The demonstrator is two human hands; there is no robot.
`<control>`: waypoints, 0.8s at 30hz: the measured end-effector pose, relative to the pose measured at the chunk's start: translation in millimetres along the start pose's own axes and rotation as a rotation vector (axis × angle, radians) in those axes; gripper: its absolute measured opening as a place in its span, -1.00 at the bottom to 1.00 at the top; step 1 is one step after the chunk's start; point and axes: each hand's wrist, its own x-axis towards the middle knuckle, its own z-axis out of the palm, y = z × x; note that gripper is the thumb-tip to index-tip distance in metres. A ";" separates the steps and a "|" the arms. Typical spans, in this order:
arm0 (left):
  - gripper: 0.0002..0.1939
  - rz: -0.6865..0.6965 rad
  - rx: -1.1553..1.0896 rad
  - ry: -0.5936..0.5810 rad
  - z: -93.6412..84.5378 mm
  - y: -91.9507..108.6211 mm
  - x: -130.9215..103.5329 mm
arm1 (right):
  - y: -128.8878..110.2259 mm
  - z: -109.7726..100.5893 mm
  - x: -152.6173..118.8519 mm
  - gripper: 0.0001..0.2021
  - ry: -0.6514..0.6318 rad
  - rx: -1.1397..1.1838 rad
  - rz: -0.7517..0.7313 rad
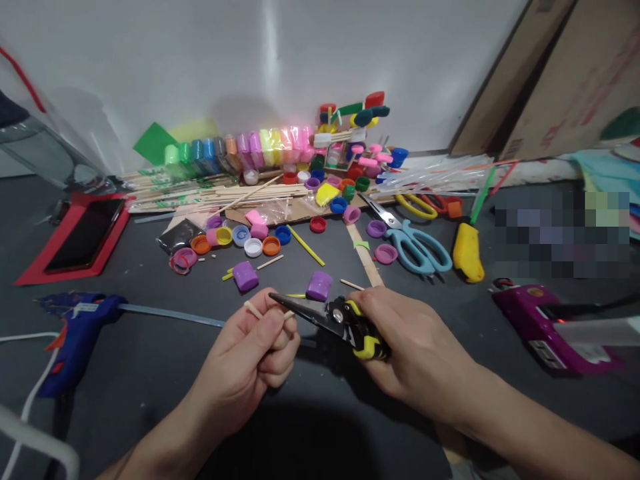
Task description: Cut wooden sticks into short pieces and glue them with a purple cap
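Between the thumb and curled fingers of my left hand (260,353) are thin wooden sticks (253,309), their pale ends poking out. My right hand (410,340) is wrapped round the yellow-and-black handles of black-bladed snips (320,313). Their tip points left, above the fingers of my left hand and close to the stick ends. Whether the blades touch a stick I cannot tell. Just beyond my hands lie two purple clay pieces (245,276), a short stick (352,285) and a yellow stick (306,245).
A blue glue gun (83,340) with its cord lies left, near a phone (86,235) on red paper. Colourful caps, blue-handled scissors (417,247) and bamboo skewers (250,198) spread across the back. Clay packets (245,150) line the wall. A purple power strip (545,330) sits right.
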 end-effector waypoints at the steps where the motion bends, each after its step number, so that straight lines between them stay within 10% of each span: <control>1: -0.70 0.005 -0.001 -0.001 0.1 0.4 0.4 | -0.4 -0.4 0.8 -0.78 -0.009 0.036 0.019; 24: -0.65 0.097 0.072 0.030 2.2 1.6 -1.5 | -5.8 -2.1 5.9 -0.68 -0.099 0.203 0.072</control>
